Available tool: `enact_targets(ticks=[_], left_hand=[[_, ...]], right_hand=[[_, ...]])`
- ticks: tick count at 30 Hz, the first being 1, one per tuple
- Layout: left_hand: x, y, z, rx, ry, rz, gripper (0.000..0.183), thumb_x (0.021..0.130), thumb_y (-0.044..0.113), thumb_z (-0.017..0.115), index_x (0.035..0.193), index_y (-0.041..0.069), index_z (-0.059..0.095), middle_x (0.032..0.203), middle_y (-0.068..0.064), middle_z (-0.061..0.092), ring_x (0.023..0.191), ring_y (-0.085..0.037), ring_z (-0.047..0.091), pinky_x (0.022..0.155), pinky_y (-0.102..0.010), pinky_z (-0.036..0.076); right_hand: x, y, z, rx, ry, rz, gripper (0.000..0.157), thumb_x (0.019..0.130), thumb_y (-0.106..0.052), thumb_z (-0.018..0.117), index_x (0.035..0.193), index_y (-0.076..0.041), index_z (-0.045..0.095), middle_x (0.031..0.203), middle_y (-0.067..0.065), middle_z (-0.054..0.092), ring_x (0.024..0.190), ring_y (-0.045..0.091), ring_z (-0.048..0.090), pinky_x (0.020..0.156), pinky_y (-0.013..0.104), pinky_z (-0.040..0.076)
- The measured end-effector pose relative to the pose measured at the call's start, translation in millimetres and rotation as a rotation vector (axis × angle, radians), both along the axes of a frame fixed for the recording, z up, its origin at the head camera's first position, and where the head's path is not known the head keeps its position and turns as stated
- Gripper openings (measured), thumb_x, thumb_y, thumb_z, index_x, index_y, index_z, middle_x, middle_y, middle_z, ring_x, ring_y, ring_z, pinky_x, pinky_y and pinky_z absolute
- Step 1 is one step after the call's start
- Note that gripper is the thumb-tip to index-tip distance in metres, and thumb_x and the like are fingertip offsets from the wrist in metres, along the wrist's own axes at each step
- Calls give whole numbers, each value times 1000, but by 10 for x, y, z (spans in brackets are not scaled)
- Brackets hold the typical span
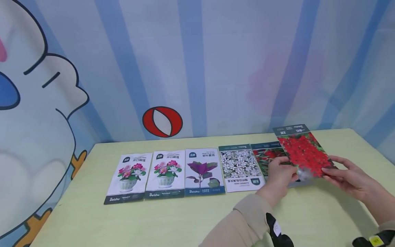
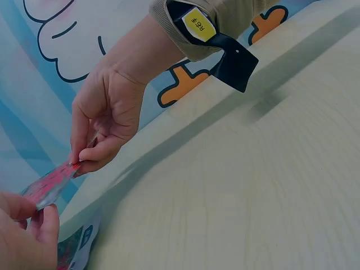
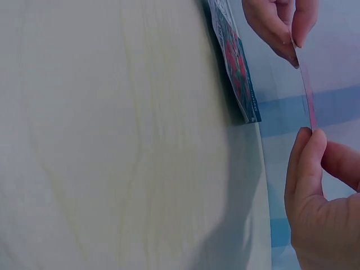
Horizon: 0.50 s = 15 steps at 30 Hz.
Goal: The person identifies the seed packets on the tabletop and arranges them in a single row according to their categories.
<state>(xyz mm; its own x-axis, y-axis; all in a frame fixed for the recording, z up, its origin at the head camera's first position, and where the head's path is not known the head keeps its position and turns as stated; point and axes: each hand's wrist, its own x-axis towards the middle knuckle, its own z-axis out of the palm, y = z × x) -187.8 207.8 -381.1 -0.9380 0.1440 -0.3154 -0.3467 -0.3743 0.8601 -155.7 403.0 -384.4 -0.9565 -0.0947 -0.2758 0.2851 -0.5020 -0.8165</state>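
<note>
Both hands pinch a seed packet with red flowers [image 1: 303,151], raised above the table and tilted. My left hand [image 1: 279,175] grips its lower left corner; my right hand [image 1: 355,178] has thumb and fingers on its lower right edge. In the right wrist view the packet [image 3: 308,93] shows nearly edge-on between the two hands. Beneath it lies another red-flowered packet [image 1: 267,156], partly covered by the left hand and the raised packet. Just left of that is a packet with small white flowers [image 1: 240,164], its lettering upside down.
Further left in the row lie a purple-leaf plant packet [image 1: 203,171] and two packets with pink flowers in a pot, one [image 1: 165,174] beside the other [image 1: 129,178]. The pale yellow table [image 1: 139,223] meets a striped blue backdrop [image 1: 222,68] behind.
</note>
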Motion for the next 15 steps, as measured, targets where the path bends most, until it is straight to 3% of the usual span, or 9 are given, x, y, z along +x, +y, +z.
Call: enact_targets(ticks=[5,15], left_hand=[[42,38,-103,16,-4,0,36,74,-18,56,102,4,58,78,-13,53,66,-20,55,71,-44,55],[113,114,-113,9,-40,-62,38,73,-19,56,104,2,60,79,-14,58,76,-34,66,70,-38,56]], right_hand=[[-1,-4,-75,26,-28,-40,34,90,11,51,90,-21,63,86,5,62,77,21,68,71,31,56],[-6,91,-106,17,-50,-86,33,87,12,54,87,-20,60,83,7,64,74,22,68,70,30,56]])
